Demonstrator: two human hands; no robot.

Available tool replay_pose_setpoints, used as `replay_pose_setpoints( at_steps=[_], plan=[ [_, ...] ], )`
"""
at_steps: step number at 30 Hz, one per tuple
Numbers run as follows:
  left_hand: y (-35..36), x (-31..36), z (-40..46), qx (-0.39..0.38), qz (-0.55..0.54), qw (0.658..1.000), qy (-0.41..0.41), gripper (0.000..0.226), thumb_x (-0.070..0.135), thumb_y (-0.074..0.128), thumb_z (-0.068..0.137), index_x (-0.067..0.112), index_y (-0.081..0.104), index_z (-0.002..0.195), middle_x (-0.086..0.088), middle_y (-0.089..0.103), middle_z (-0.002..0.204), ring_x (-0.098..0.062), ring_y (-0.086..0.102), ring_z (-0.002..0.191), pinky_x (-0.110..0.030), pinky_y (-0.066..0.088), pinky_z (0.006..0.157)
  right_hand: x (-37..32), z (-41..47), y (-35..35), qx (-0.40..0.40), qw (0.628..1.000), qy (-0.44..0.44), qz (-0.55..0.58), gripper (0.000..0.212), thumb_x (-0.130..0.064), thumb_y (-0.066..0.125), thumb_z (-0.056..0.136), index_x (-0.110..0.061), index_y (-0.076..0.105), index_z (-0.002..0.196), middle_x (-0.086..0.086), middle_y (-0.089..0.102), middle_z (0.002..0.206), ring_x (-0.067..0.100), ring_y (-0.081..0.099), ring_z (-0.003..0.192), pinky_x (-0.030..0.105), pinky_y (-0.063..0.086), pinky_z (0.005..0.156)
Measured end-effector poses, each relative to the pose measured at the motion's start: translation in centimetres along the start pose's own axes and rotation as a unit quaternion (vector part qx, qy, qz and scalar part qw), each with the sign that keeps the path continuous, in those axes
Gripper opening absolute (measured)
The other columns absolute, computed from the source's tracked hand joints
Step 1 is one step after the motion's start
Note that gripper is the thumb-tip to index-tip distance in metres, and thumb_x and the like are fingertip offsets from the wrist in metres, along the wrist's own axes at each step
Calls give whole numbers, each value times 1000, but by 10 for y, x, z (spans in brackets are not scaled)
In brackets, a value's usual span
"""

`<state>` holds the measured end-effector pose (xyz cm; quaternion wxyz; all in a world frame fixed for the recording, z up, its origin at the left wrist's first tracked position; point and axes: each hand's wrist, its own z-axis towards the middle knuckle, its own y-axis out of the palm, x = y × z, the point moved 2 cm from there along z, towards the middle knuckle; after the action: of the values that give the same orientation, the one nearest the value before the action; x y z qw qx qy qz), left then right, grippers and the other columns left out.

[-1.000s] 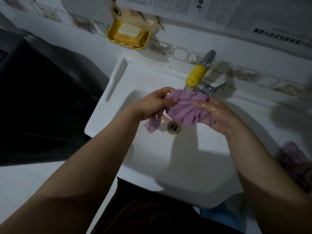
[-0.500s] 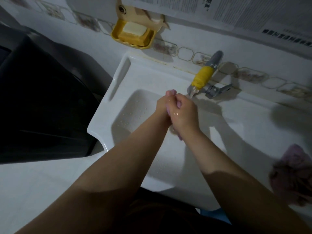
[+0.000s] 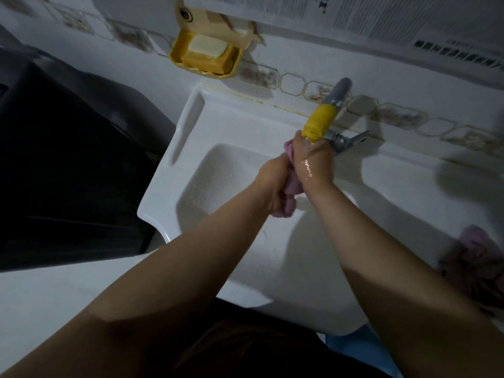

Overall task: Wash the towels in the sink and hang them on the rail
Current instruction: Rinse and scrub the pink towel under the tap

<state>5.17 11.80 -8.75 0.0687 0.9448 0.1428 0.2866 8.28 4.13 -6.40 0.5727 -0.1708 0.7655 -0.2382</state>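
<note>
A small purple towel [image 3: 290, 186] is bunched between both hands over the white sink [image 3: 223, 175], just under the yellow-tipped tap [image 3: 320, 122]. My left hand [image 3: 272, 181] grips its lower part, and a twisted end sticks out below the fist. My right hand [image 3: 312, 159] is wet and curls round the upper part, close to the spout. A second purple towel [image 3: 480, 257] lies crumpled on the sink's right ledge. No rail is in view.
A yellow soap holder [image 3: 206, 54] with a bar of soap hangs on the tiled wall above the sink. A large dark object [image 3: 68, 165] stands to the left. Printed paper [image 3: 381, 20] covers the wall at the top.
A second ago the towel was spread loosely between both hands under the tap. The hands have since come together and squeezed it into a tight roll.
</note>
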Motion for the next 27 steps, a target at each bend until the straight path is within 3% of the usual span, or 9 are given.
replay_pose_setpoints(
  at_steps=[3, 6, 11, 13, 15, 19, 21, 23, 27],
  plan=[
    [-7, 3, -9, -65, 4, 997, 28, 42, 46, 50, 96, 9, 61, 80, -14, 60, 70, -20, 56, 57, -27, 47, 57, 18, 16, 2, -19, 999, 36, -34, 39, -48, 47, 89, -10, 58, 90, 6, 60, 86, 23, 57, 81, 31, 47, 79],
    [-24, 15, -12, -121, -41, 991, 29, 41, 32, 40, 102, 1, 55, 80, -10, 58, 56, -12, 52, 37, -16, 42, 35, 48, 24, -4, -90, 986, 83, -110, 73, -68, 36, 70, -12, 54, 113, 6, 64, 102, 24, 62, 98, 33, 46, 81],
    [-42, 26, -15, -153, 45, 987, 14, 37, 33, 46, 99, 2, 58, 83, -9, 57, 59, -13, 50, 36, -17, 42, 33, 74, 2, -18, -150, 962, 14, -229, 71, -20, 64, 84, -27, 27, 145, 7, 29, 149, 30, 28, 137, 45, 31, 110],
    [-38, 29, -21, -178, 50, 983, 4, 41, 35, 41, 101, 3, 58, 81, -8, 62, 56, -13, 55, 39, -16, 44, 36, 69, -7, -14, -233, 966, -42, -103, 82, -3, 71, 77, -22, 29, 145, 6, 36, 146, 22, 36, 134, 31, 43, 101],
    [-32, 30, -25, -213, 55, 976, -11, 47, 39, 37, 101, 1, 59, 84, -12, 66, 66, -18, 63, 52, -20, 52, 49, 62, -18, -9, -319, 946, -4, 53, 69, 3, 75, 74, -15, 43, 132, 10, 54, 131, 18, 53, 120, 22, 53, 84],
    [-37, 40, -20, -194, 194, 962, 13, 64, 59, 41, 93, -1, 62, 95, -20, 64, 95, -31, 62, 85, -38, 51, 83, 44, -20, -10, -275, 952, 11, 137, 43, -3, 80, 69, -18, 51, 98, -1, 65, 95, 9, 62, 87, 12, 50, 69],
    [-43, 49, -17, -95, 387, 912, 98, 68, 67, 46, 86, 4, 66, 100, -15, 70, 97, -31, 68, 89, -41, 55, 87, 41, -16, -10, -272, 955, 7, 116, 41, -6, 79, 72, -16, 48, 96, 1, 63, 93, 7, 60, 80, 11, 48, 64],
    [-49, 52, -12, -23, 506, 847, 163, 60, 65, 46, 88, 9, 60, 106, -8, 69, 92, -27, 68, 83, -37, 57, 75, 38, -14, -10, -276, 956, 2, 104, 36, -4, 74, 76, -20, 45, 92, 3, 60, 91, 11, 59, 77, 16, 50, 64],
    [-51, 45, -16, -117, 577, 775, 230, 47, 60, 57, 85, 21, 54, 110, 4, 63, 96, -10, 57, 84, -25, 45, 76, 32, -12, -11, -296, 948, -16, 112, 37, -1, 63, 82, -27, 46, 102, 8, 61, 102, 22, 59, 95, 41, 48, 86]
  ],
)
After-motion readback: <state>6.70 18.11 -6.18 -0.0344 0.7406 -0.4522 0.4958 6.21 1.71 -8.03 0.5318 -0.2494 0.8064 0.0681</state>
